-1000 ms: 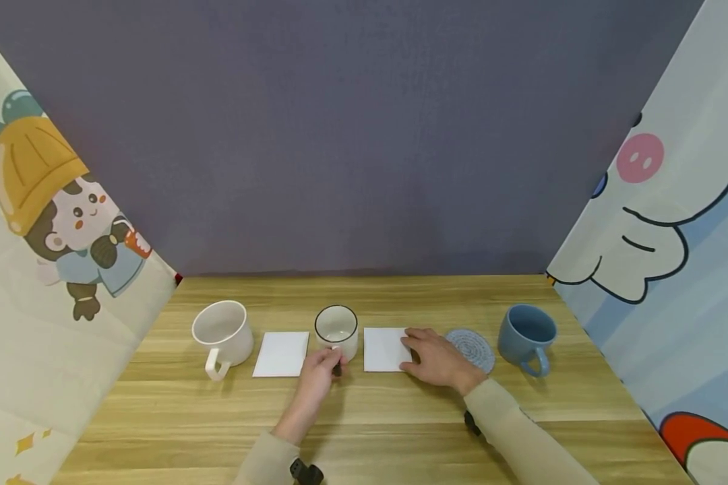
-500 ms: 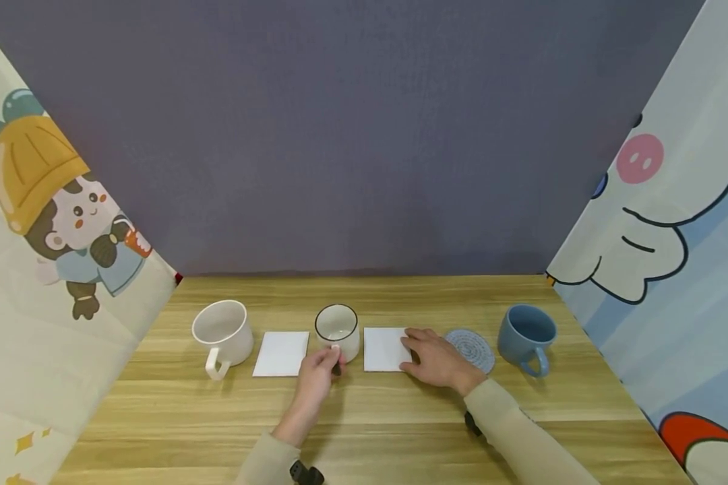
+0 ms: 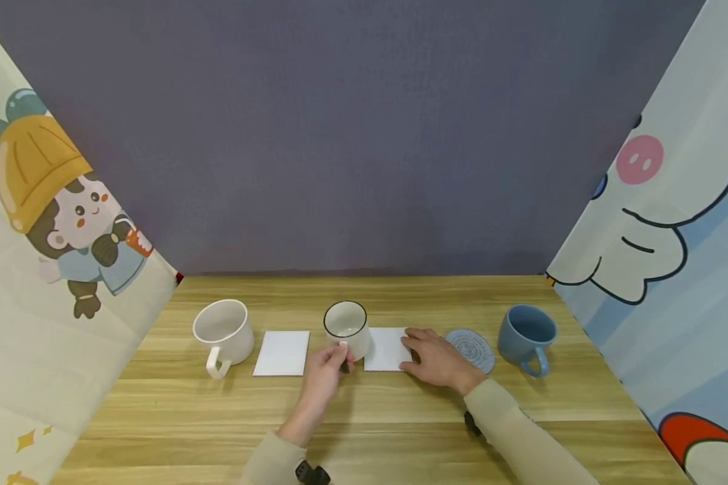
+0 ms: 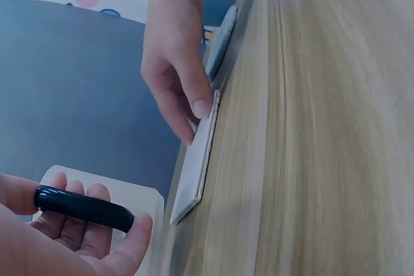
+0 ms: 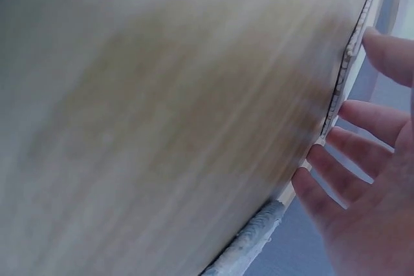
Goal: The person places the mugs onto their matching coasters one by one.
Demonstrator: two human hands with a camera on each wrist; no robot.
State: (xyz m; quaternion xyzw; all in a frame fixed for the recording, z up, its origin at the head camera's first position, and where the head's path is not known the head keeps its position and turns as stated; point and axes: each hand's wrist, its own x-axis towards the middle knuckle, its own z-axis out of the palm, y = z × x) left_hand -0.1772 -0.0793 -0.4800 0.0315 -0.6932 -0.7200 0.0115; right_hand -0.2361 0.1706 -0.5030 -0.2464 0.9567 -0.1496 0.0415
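A cream mug with a dark rim [image 3: 353, 340] is held by its handle in my left hand [image 3: 323, 374]; the left wrist view shows fingers and thumb round the black handle [image 4: 84, 208]. The mug's base stands beside or just over the left edge of a white square coaster [image 3: 385, 350]; I cannot tell if it is lifted. My right hand [image 3: 438, 358] rests at that coaster's right edge, fingers spread and slightly bent. In the right wrist view, the fingertips of the right hand [image 5: 362, 159] touch the coaster's edge [image 5: 343, 75].
On the wooden table [image 3: 364, 431], a large white mug [image 3: 227, 335] stands at the left, beside another white square coaster [image 3: 282, 353]. A round grey-blue coaster [image 3: 474, 350] lies right of my right hand, and a blue mug [image 3: 522, 340] stands farther right.
My left hand and the dark-rimmed mug have moved a little to the right, up to the middle coaster. My right hand has stayed in place.
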